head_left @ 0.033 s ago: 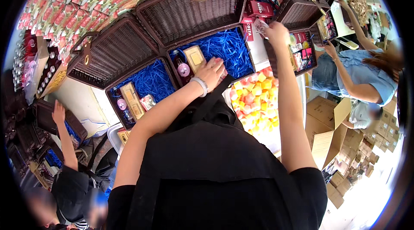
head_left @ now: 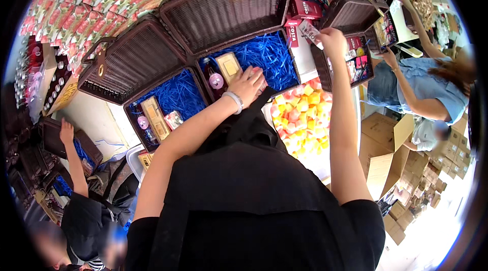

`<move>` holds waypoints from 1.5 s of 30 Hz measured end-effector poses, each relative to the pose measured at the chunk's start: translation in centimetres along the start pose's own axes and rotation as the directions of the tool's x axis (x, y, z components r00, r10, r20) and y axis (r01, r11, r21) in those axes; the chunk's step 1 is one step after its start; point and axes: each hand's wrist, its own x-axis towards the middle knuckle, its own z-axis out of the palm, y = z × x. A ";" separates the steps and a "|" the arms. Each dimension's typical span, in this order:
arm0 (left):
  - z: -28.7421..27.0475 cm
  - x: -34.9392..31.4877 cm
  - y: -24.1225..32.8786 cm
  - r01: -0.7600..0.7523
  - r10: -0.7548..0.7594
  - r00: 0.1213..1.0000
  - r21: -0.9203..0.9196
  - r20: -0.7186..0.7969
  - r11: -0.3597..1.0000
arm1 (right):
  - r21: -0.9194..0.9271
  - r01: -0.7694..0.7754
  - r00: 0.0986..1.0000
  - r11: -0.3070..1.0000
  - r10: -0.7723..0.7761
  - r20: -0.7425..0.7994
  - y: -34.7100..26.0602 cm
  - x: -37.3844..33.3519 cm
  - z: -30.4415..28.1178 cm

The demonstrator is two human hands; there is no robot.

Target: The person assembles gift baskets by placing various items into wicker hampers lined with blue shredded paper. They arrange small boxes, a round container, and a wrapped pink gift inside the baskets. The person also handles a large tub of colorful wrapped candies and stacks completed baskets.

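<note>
My left hand [head_left: 246, 87] reaches into the middle dark brown wicker basket [head_left: 202, 74], its fingers curled over a small pinkish packet [head_left: 263, 86] that they mostly hide. Beside that hand stand a gold-coloured box [head_left: 229, 64] and a dark bottle with a round pink label [head_left: 216, 81], bedded on blue paper shred [head_left: 269, 56]. My right hand [head_left: 333, 43] pinches a flat white-and-grey printed packet [head_left: 310, 33] by its edge. It is raised between the middle basket and the smaller right basket [head_left: 321, 70].
The left wicker basket [head_left: 133, 111] holds a similar box and bottle. Orange and yellow pieces [head_left: 301, 113] fill a white container below. Red boxes [head_left: 306, 9] and red-and-white packets [head_left: 96, 9] pile up behind. Co-workers [head_left: 427, 88] stand right and left; an open carton [head_left: 378, 139] is at right.
My right hand has shifted slightly right, and the packet in it now shows more of its flat face. My left hand has stayed nearly in place.
</note>
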 end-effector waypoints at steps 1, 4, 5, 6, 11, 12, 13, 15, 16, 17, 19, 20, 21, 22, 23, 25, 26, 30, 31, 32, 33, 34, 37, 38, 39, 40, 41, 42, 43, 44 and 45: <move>0.6 -0.6 0.0 -0.019 0.020 0.999 0.035 -0.032 0.999 | 0.265 -0.019 1.000 0.964 0.014 0.021 1.2 -0.9 -1.1; -0.7 -1.0 1.3 -0.061 0.051 0.988 -0.071 -0.145 0.996 | 0.770 -0.350 0.887 0.534 -0.077 0.456 1.8 -3.0 -2.0; -1.4 -1.4 2.4 -0.139 0.093 0.971 -0.203 -0.220 0.969 | 0.764 -0.372 0.878 0.527 -0.066 0.473 0.9 -3.6 -1.9; -1.2 -2.3 3.6 -0.207 0.127 0.969 -0.418 -0.212 0.885 | 0.764 -0.369 0.871 0.529 -0.089 0.482 0.7 -3.7 -1.4; 0.0 -5.1 4.7 -0.034 0.379 0.774 -0.565 0.507 0.825 | 0.718 -0.371 0.833 0.588 -0.131 0.538 -2.3 -4.3 1.4; 0.4 -5.0 4.1 -0.067 0.329 0.778 -0.450 0.536 0.891 | 0.705 -0.381 0.806 0.598 -0.159 0.570 -2.7 -4.4 2.0; 0.5 -4.7 3.4 -0.065 0.242 0.844 -0.357 0.479 0.932 | 0.708 -0.389 0.782 0.589 -0.195 0.592 -3.1 -4.7 2.7; -2.0 -4.2 1.5 0.325 -0.199 0.944 -0.630 0.264 0.705 | 0.718 -0.450 0.730 0.532 -0.244 0.638 -3.9 -5.7 4.5; -5.3 -3.6 1.5 0.502 -0.428 0.823 -0.831 0.373 0.241 | 0.728 -0.499 0.720 0.471 -0.243 0.650 -4.3 -6.9 5.5; -4.1 -3.3 0.0 0.445 -0.484 0.815 -0.880 0.319 0.169 | 0.713 -0.549 0.705 0.437 -0.216 0.675 -6.2 -8.7 5.8; -4.0 -2.0 -1.0 -0.067 -0.565 0.821 -0.997 -0.081 0.045 | 0.679 -0.583 0.645 0.446 -0.254 0.721 -6.9 -11.2 8.1; -4.4 -1.6 -2.1 0.058 -0.546 0.838 -0.996 0.009 0.073 | 0.691 -0.533 0.655 0.488 -0.280 0.702 -7.0 -11.7 8.9; -4.6 -1.5 -3.3 0.178 -0.536 0.839 -0.979 0.096 0.104 | 0.701 -0.478 0.657 0.530 -0.313 0.685 -7.0 -12.0 9.5; -4.6 -1.3 -4.6 0.201 -0.474 0.875 -0.964 0.097 0.173 | 0.700 -0.323 0.680 0.637 -0.358 0.640 -6.4 -10.8 9.6; -4.6 -1.2 -5.8 0.219 -0.409 0.906 -0.945 0.104 0.243 | 0.727 -0.159 0.839 0.668 -0.297 0.457 -6.5 -10.0 10.0; -7.5 -0.4 -5.5 0.233 -0.305 0.930 -0.971 0.204 0.060 | 0.815 -0.017 0.905 0.580 -0.338 0.260 -8.3 -9.1 7.9; -6.5 0.6 -6.1 0.216 -0.302 0.940 -0.962 0.160 0.164 | 0.832 -0.168 0.820 0.529 -0.394 0.416 -7.9 -8.2 8.3; -3.4 1.8 -6.4 0.406 -0.570 0.820 -0.660 -0.041 0.632 | 0.805 -0.340 0.829 0.486 -0.249 0.500 -5.5 -5.5 11.3; -3.3 1.6 -5.9 0.392 -0.521 0.850 -0.564 -0.081 0.727 | 0.789 -0.353 0.829 0.503 -0.222 0.513 -4.9 -5.5 12.4; -2.0 1.3 -5.6 0.364 -0.514 0.847 -0.561 -0.132 0.743 | 0.772 -0.367 0.829 0.519 -0.194 0.524 -4.2 -5.6 13.7; -0.3 0.9 -5.3 0.335 -0.506 0.843 -0.557 -0.184 0.760 | 0.755 -0.380 0.829 0.534 -0.165 0.534 -3.5 -5.9 15.0; 0.0 1.0 -4.9 0.356 -0.480 0.859 -0.469 -0.177 0.809 | 0.731 -0.321 0.868 0.603 -0.121 0.481 -2.6 -5.8 16.2; 0.4 1.1 -3.6 0.326 -0.432 0.854 -0.347 -0.290 0.879 | 0.517 -0.122 0.909 0.848 -0.113 0.400 -2.6 -5.9 17.3; 1.0 1.2 -3.7 0.359 -0.436 0.860 -0.295 -0.263 0.885 | 0.353 -0.022 0.911 0.936 -0.127 0.392 -3.3 -6.1 16.6; 0.5 1.8 -3.2 0.361 -0.422 0.869 -0.254 -0.259 0.898 | 0.251 0.143 0.934 0.957 -0.214 0.285 -1.4 -5.4 18.3; 0.2 1.9 -3.0 0.381 -0.426 0.868 -0.209 -0.253 0.901 | 0.217 0.154 0.933 0.964 -0.214 0.288 -2.0 -5.5 17.8; 0.0 2.2 -2.7 0.400 -0.430 0.868 -0.163 -0.248 0.902 | 0.182 0.164 0.933 0.970 -0.213 0.291 -2.5 -5.8 17.2; 0.2 2.3 -2.5 0.405 -0.422 0.864 -0.120 -0.273 0.906 | 0.150 0.222 0.944 0.963 -0.250 0.214 -3.1 -6.4 16.7; 0.8 2.3 -2.7 0.405 -0.412 0.869 -0.084 -0.274 0.911 | 0.109 0.242 0.953 0.964 -0.257 0.163 -3.5 -7.3 15.9; 1.3 2.6 -3.2 0.404 -0.401 0.874 -0.048 -0.275 0.913 | 0.067 0.260 0.957 0.963 -0.266 0.113 -4.0 -8.1 14.8; 1.9 2.6 -3.6 0.408 -0.395 0.878 -0.010 -0.269 0.913 | 0.029 0.275 0.959 0.961 -0.276 0.069 -4.4 -9.1 14.3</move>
